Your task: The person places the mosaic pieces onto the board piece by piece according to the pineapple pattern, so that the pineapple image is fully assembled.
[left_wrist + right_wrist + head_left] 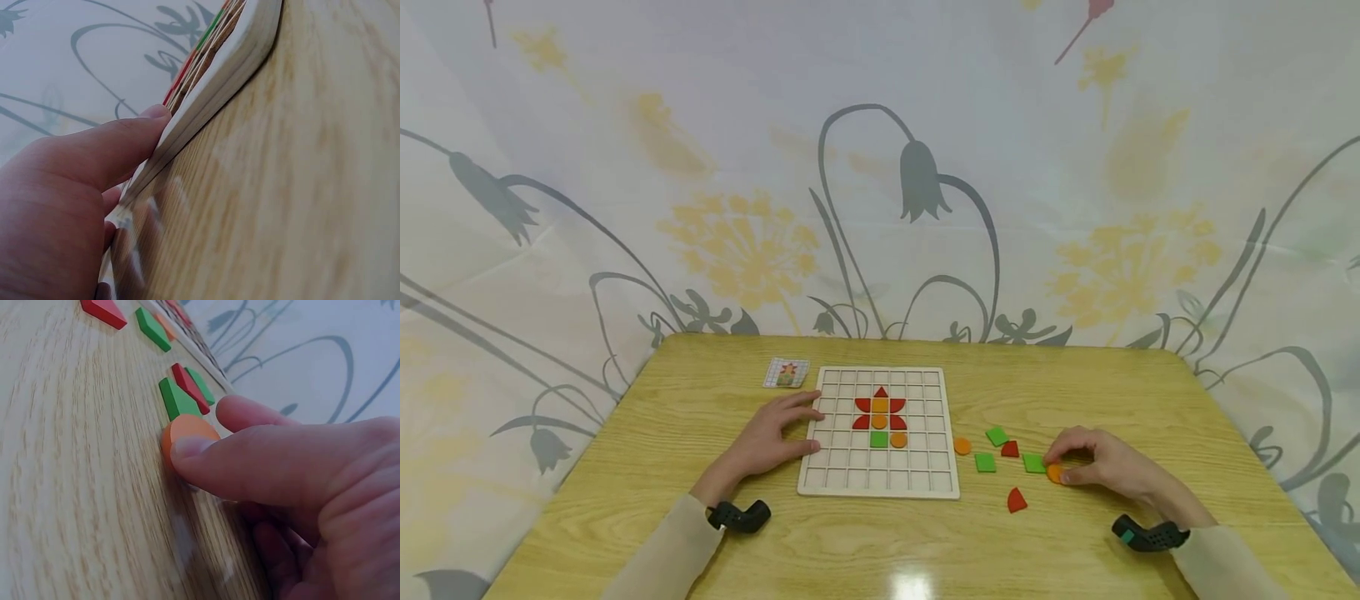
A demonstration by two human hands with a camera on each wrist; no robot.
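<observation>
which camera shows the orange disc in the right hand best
The right wrist view: the orange disc appears largest, face and edge showing, though the right hand covers part. The head view shows it small, partly hidden; the left wrist view, not at all.

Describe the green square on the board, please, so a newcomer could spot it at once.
On the wooden table, find the pale gridded board that the left hand touches. There, in the head view, the green square lies just below one orange disc and left of another. It is the board's only green piece; the other green squares lie off to the right.
</observation>
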